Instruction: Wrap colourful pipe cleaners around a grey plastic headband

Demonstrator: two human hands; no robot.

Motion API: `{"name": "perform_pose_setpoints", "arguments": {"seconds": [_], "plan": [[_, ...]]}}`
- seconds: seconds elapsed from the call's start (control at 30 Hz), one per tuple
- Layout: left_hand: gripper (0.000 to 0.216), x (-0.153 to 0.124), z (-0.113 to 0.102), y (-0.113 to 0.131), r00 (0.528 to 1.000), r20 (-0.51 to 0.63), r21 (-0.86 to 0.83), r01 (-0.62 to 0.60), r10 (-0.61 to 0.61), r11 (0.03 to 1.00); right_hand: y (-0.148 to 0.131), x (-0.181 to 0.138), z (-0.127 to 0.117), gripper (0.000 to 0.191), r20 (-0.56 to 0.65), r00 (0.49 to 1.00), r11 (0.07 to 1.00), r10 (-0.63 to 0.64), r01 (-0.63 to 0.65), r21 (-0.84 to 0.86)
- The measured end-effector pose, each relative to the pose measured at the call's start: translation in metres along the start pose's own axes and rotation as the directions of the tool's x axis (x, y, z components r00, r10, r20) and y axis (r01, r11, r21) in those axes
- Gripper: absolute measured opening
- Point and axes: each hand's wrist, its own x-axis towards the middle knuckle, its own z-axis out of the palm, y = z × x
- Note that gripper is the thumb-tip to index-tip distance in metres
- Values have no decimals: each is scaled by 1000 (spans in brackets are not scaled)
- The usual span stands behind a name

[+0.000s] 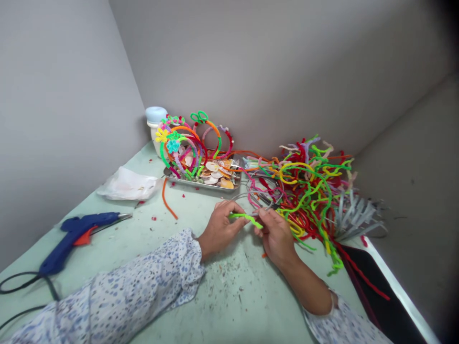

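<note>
A short bright green pipe cleaner (254, 220) stretches between my two hands above the table. My left hand (221, 225) pinches it between thumb and fingers. My right hand (278, 238) is closed at its other end, fingertips pressed together beside a thin grey curved band (247, 193). Whether the right fingers grip the band, the pipe cleaner or both is hard to make out. Just behind the hands lie more thin grey hoops (267, 184). To the right of them spreads a large tangled heap of coloured pipe cleaners (308, 177).
A metal tray (215, 185) at the back holds flower-trimmed headbands (179, 143) and small flat pieces. Behind it stands a white jar with a blue lid (156, 114). A plastic bag (127, 185) and a blue glue gun (77, 234) with its cord lie left. An orange pipe cleaner (167, 200) lies before the tray.
</note>
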Motion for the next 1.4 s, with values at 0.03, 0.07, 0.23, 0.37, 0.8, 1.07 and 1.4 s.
{"name": "perform_pose_setpoints", "arguments": {"seconds": [0.03, 0.07, 0.23, 0.37, 0.8, 1.07, 1.4], "plan": [[17, 0, 0, 0, 1000, -1, -7, 1, -1, 1000, 0, 0, 0, 23, 7, 1000, 1000, -1, 1, -3], [18, 0, 0, 0, 1000, -2, -14, 2, -2, 1000, 0, 1, -1, 24, 13, 1000, 1000, -2, 2, -8], [21, 1, 0, 0, 1000, 16, -34, 18, -18, 999, -1, 1, -2, 22, 31, 999, 1000, -10, 10, -25], [21, 3, -1, -1, 999, 24, -63, 44, -42, 997, 0, 1, -3, 20, 46, 999, 999, -14, 16, -39], [24, 6, 0, 2, 993, 40, -120, 117, -113, 986, 4, 3, -6, 20, 35, 999, 1000, 4, -4, 10], [24, 5, 1, 0, 996, 69, -132, 61, -52, 989, 4, 2, -6, 20, 21, 1000, 1000, 23, -23, 6], [28, 5, 0, -2, 994, 96, -190, 75, -58, 979, 6, 4, -8, 21, 38, 999, 1000, 4, -4, -9]]}}
